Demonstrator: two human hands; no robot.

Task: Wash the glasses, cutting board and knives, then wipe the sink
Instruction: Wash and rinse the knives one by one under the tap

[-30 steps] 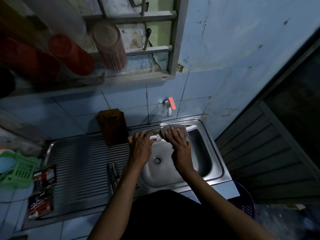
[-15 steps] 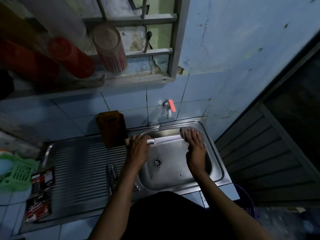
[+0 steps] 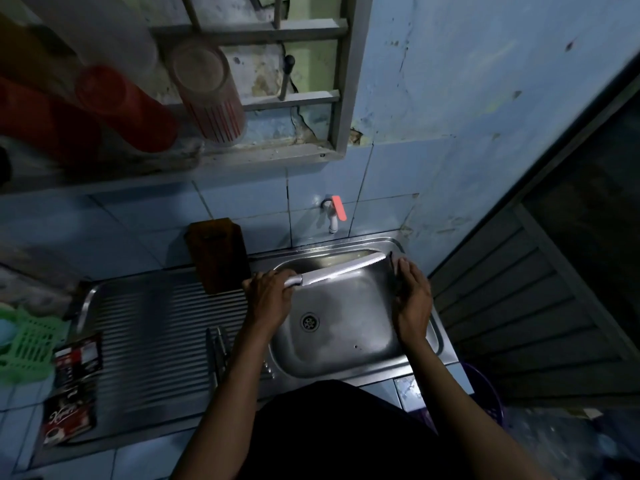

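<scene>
My left hand (image 3: 272, 294) grips the metal handle of a serrated knife (image 3: 343, 270) held level over the back of the steel sink (image 3: 349, 344). The blade points right, towards my right hand (image 3: 412, 299), which is just past the tip at the basin's right wall and pinches a dark scrub pad (image 3: 393, 271). More knives (image 3: 217, 351) lie on the ribbed drainboard (image 3: 152, 327). A brown cutting board (image 3: 218, 254) leans upright against the tiles. A red-striped glass (image 3: 207, 95) and red cups (image 3: 124, 105) stand on the shelf above.
A white tap (image 3: 333, 220) with a red lever sticks out of the wall above the basin. A green basket (image 3: 27, 344) and coffee sachets (image 3: 72, 386) sit at the left. A purple bucket (image 3: 485, 393) stands on the floor at the right.
My right hand slid the pad along the blade from near the handle to the right, off past the tip. My left hand kept its grip on the handle.
</scene>
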